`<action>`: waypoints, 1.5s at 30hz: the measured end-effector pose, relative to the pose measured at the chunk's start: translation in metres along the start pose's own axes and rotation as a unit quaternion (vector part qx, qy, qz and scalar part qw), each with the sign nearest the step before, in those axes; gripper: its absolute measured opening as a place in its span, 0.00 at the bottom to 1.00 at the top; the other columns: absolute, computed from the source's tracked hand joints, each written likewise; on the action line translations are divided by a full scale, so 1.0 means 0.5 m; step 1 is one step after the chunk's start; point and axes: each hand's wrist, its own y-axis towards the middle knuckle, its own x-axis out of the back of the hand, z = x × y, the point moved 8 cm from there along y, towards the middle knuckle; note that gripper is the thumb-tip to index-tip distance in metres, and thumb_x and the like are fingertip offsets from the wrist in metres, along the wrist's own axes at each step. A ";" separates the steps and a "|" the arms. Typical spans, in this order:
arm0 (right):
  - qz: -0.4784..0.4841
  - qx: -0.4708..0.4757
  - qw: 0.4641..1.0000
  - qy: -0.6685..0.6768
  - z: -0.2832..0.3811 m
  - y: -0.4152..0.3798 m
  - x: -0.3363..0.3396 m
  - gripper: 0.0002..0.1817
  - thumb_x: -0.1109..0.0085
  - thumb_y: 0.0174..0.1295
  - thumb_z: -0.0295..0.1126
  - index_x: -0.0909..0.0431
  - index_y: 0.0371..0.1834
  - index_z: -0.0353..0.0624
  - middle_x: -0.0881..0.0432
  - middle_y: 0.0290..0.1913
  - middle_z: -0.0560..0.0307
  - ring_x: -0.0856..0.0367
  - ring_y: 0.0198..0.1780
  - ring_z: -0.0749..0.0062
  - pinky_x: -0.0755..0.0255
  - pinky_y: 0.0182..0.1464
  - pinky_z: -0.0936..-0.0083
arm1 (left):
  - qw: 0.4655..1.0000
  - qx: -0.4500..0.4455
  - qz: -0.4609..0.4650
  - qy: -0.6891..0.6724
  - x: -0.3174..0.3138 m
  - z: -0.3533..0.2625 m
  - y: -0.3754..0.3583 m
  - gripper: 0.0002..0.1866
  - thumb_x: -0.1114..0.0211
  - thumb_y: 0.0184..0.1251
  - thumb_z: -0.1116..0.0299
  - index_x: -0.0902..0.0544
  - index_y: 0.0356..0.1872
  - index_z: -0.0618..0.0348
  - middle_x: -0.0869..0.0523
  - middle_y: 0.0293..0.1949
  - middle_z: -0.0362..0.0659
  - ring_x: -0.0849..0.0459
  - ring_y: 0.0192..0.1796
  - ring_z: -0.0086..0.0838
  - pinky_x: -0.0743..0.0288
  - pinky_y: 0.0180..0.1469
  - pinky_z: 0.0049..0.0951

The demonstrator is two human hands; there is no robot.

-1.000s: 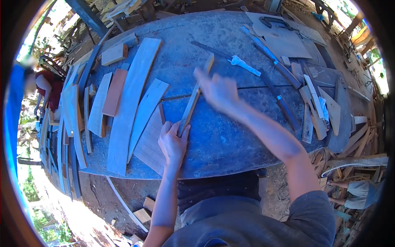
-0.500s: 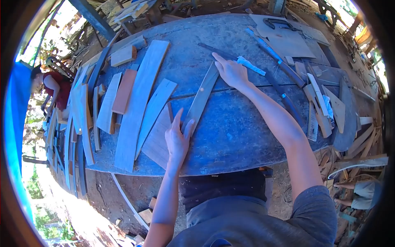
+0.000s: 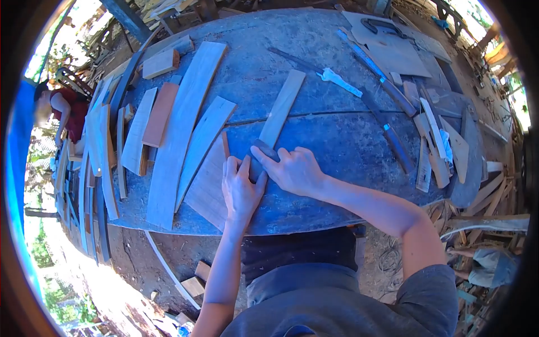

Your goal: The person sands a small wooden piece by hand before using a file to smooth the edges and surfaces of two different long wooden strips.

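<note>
A narrow wooden strip [image 3: 285,101] lies slantwise on the blue-stained worktable [image 3: 331,219], its near end hidden under my hands. Across that end sits a dark grey flat piece [image 3: 266,149]; its exact kind does not show. My right hand [image 3: 297,171] grips this piece from the right, index finger laid over its top. On the other side, my left hand [image 3: 241,188] is closed at the piece's left edge, thumb and forefinger against it. A wide, thin board [image 3: 210,188] lies just left of my left hand.
Several boards, including a long plank [image 3: 188,129] and a reddish block [image 3: 161,115], lie to the left. Long dark-handled tools [image 3: 398,149] and a white crumpled item [image 3: 341,82] lie right. A clamp [image 3: 387,27] rests at the back. Another person [image 3: 67,109] is at far left.
My right hand has come from the strip's far end down to its near end, beside my left hand. The dark grey piece now shows between both hands, and my left fingers have closed.
</note>
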 end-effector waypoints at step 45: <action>0.005 0.062 0.997 0.045 -0.021 0.011 0.015 0.25 0.50 0.73 0.40 0.32 0.73 0.59 0.18 0.26 0.48 0.16 0.23 0.51 0.22 0.24 0.55 | 0.997 0.030 -0.052 -0.048 0.012 0.004 0.007 0.07 0.28 0.61 0.70 0.15 0.35 0.63 0.23 0.30 0.47 0.20 0.36 0.44 0.24 0.38 0.42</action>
